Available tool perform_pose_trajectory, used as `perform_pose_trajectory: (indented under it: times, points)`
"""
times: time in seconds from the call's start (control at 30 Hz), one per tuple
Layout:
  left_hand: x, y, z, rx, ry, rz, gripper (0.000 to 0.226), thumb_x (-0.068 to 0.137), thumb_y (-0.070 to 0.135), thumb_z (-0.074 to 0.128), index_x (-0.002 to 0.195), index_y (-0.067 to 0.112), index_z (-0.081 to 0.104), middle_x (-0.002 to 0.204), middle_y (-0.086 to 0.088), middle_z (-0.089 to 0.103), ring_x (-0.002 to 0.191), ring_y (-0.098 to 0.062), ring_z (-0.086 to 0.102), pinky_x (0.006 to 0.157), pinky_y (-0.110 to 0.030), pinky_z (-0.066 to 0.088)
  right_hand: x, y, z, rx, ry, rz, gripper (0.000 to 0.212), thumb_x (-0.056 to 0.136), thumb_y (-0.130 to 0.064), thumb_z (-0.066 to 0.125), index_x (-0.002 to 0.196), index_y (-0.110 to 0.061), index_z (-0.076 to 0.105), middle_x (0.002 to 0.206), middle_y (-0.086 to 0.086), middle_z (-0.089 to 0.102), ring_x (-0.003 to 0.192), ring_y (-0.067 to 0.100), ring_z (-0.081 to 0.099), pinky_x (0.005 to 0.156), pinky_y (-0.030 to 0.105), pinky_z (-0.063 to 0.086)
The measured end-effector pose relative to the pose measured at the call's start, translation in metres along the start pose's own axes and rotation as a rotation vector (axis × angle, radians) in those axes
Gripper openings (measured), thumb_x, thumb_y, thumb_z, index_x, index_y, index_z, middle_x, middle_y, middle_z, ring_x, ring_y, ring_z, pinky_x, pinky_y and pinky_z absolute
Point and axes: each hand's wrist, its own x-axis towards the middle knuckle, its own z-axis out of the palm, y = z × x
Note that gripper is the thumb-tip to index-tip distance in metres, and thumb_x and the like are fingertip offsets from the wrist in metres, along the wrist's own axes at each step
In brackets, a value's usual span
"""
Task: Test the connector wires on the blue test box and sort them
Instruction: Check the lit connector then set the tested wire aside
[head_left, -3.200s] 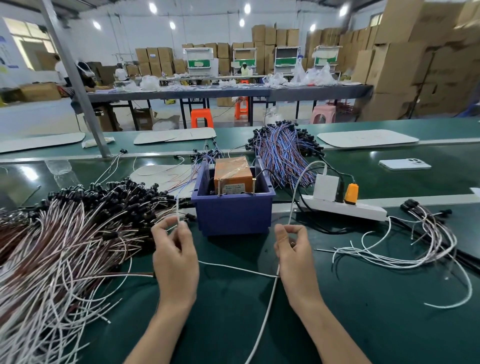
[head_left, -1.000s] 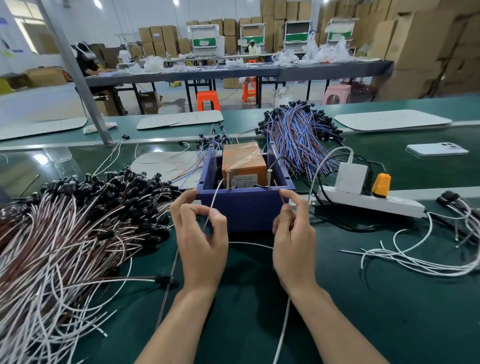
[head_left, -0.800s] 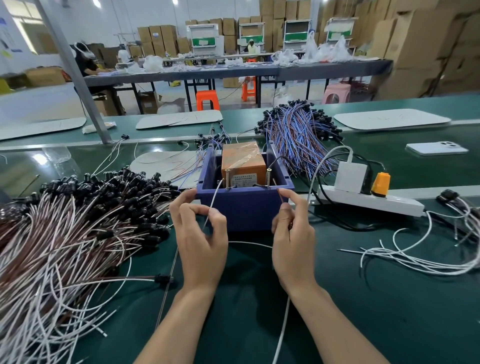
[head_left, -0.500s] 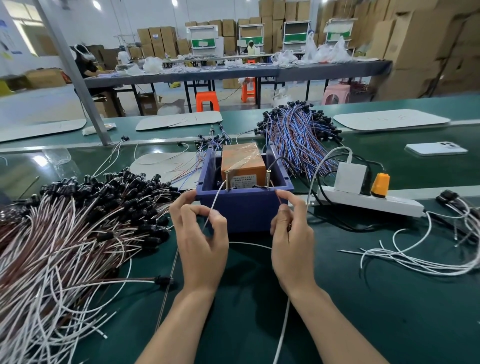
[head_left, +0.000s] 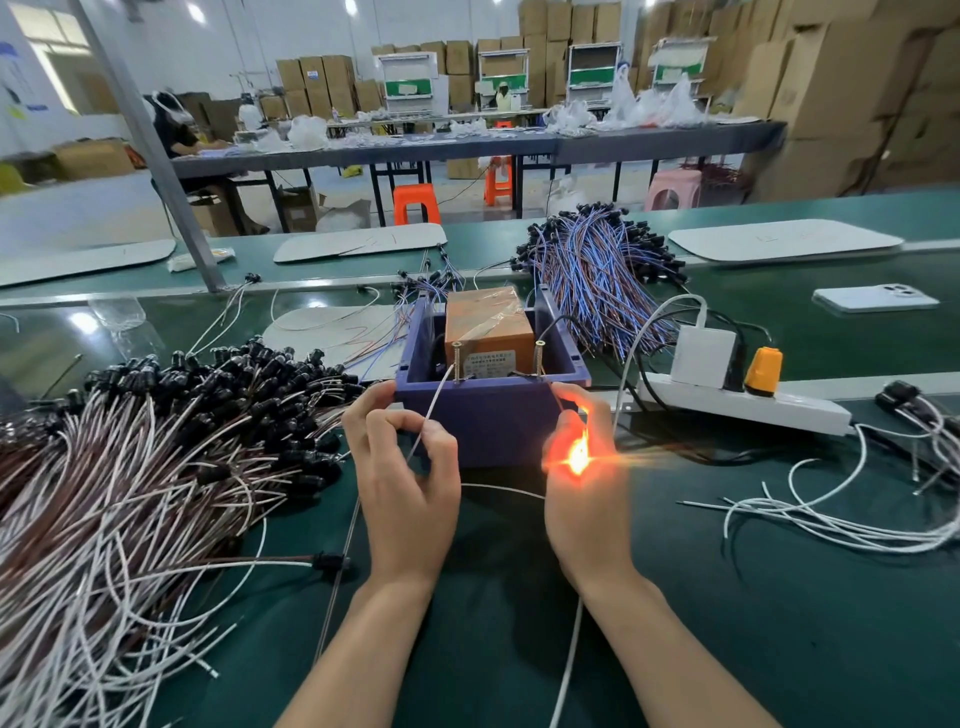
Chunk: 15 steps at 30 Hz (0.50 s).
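Blue test box (head_left: 488, 415) sits dead centre, and the connector wire (head_left: 437, 397) under test is bridged across it. Left hand (head_left: 405, 483) pinches the white lead tight between thumb and forefinger and runs it up to the left screw post (head_left: 456, 361) at the box's 11 o'clock. Right hand (head_left: 587, 499) has its fingers curled round the lamp end (head_left: 576, 460), which glows orange (looks like a pass to me). A thin lead reaches toward the right screw post (head_left: 538, 358) at 1 o'clock.

What could bite: both posts are bare metal and the box looks fed from the power strip (head_left: 743, 405) at 3 o'clock, so a fingertip sliding up the lead could meet a live post. A slack pinch lets the lead slip off, and that reads as a false fail. With the untested heap (head_left: 156, 467) at 9 o'clock and the white pile (head_left: 857, 519) at 3 o'clock, a careless toss mixes them.
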Motion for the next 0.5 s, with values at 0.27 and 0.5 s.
perform_pose_trajectory:
  times: [0.27,0.5]
  points:
    - [-0.0007,-0.0009,-0.0007,0.005,-0.004,-0.010,0.005,0.094,0.021,0.051,0.092,0.022,0.047,0.125,-0.005,0.047,0.122,-0.001,0.044,0.098,-0.008,0.029,0.0019,-0.0010,0.0001,-0.025,0.010,-0.018,0.028,0.102,-0.046,0.027,0.118,-0.060,0.045,0.071,-0.017,0.060,0.057,0.006,0.055,0.053,0.014,0.040]
    - [0.0019,-0.0022,-0.0003,-0.036,0.054,-0.127,0.003,0.099,0.026,0.043,0.096,0.025,0.043,0.115,0.000,0.050,0.112,-0.019,0.051,0.093,-0.033,0.043,0.0016,-0.0003,-0.0008,0.021,0.044,0.003,0.026,0.102,-0.041,0.029,0.118,-0.048,0.049,0.071,-0.019,0.060,0.059,0.006,0.056,0.055,0.012,0.038]
